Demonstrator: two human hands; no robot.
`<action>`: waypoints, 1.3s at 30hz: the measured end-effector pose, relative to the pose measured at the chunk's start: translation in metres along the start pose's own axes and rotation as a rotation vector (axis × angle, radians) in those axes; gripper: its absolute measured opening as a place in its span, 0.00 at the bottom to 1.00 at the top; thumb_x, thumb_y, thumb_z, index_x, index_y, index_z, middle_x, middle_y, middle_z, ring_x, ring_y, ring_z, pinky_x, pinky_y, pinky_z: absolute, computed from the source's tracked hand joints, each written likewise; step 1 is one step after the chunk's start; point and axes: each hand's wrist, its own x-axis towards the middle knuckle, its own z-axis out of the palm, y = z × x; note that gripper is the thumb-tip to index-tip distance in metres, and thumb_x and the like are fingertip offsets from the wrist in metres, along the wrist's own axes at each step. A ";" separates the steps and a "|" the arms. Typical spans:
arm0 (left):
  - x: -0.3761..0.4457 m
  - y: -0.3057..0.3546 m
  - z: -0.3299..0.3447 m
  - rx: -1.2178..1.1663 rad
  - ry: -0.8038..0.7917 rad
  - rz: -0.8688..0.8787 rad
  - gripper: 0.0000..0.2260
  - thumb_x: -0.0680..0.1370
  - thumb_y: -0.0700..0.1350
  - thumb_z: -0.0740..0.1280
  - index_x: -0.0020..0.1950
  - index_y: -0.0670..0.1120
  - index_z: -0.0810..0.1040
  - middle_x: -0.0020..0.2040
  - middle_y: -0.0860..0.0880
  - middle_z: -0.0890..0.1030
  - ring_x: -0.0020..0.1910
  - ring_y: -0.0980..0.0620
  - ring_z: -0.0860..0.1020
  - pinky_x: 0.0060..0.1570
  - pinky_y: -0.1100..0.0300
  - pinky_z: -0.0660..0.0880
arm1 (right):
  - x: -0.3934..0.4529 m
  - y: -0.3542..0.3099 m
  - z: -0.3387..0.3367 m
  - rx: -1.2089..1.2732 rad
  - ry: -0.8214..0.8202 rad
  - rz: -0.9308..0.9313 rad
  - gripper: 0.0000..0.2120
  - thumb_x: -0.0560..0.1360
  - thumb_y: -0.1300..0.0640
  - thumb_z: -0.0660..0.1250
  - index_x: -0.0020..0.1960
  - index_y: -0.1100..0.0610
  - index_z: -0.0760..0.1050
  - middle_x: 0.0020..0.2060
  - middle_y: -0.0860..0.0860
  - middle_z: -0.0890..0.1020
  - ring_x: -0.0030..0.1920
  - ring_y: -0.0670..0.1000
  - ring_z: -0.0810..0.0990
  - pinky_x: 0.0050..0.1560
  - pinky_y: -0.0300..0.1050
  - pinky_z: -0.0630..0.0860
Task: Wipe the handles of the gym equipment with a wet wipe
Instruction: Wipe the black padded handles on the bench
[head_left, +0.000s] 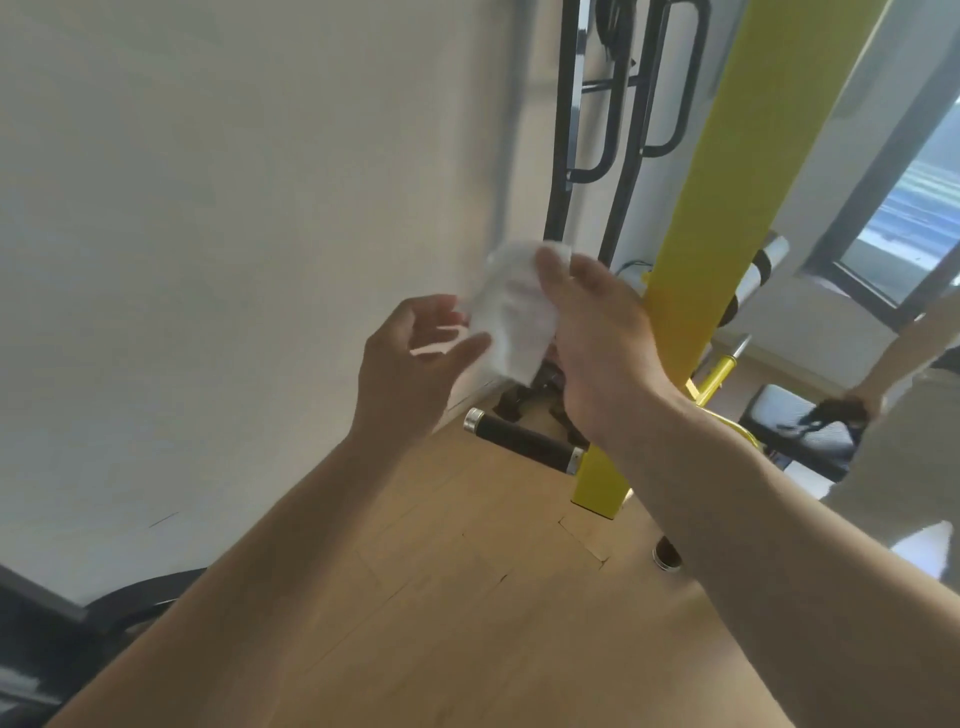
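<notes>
A white wet wipe (511, 312) hangs in the air in front of me, blurred by motion. My right hand (597, 332) pinches its upper edge between thumb and fingers. My left hand (415, 358) is beside it, fingers loosely curved, fingertips touching the wipe's left edge; whether it grips the wipe I cannot tell. Below both hands a black handle (524, 441) with silver end caps sticks out leftward from a yellow machine post (769, 171). Neither hand touches the handle.
A white wall (234, 234) fills the left. Black curved bars (613, 130) stand behind the wipe. Wooden floor (467, 597) lies below. Another person's arm (893, 364) and a padded seat (810, 431) are at the right, by a window (904, 208).
</notes>
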 end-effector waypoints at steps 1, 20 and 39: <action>0.008 0.000 0.002 0.031 0.061 0.025 0.16 0.74 0.50 0.76 0.59 0.50 0.79 0.53 0.55 0.84 0.52 0.60 0.82 0.50 0.70 0.78 | 0.008 -0.004 0.008 0.016 0.053 -0.063 0.10 0.81 0.48 0.64 0.53 0.53 0.80 0.43 0.45 0.86 0.46 0.47 0.85 0.50 0.47 0.83; 0.043 -0.006 0.011 0.034 -0.097 -0.045 0.07 0.80 0.49 0.67 0.54 0.50 0.83 0.46 0.58 0.85 0.47 0.62 0.81 0.50 0.67 0.74 | 0.040 0.015 -0.006 -1.143 -0.291 -0.261 0.17 0.78 0.55 0.71 0.60 0.56 0.67 0.44 0.49 0.74 0.36 0.43 0.70 0.27 0.29 0.66; 0.042 -0.006 0.007 0.031 -0.117 -0.028 0.04 0.80 0.48 0.68 0.52 0.51 0.82 0.49 0.53 0.85 0.51 0.54 0.82 0.53 0.62 0.77 | 0.040 0.015 0.010 -1.725 -0.536 -0.365 0.18 0.83 0.58 0.60 0.72 0.57 0.66 0.49 0.51 0.66 0.48 0.53 0.72 0.45 0.45 0.66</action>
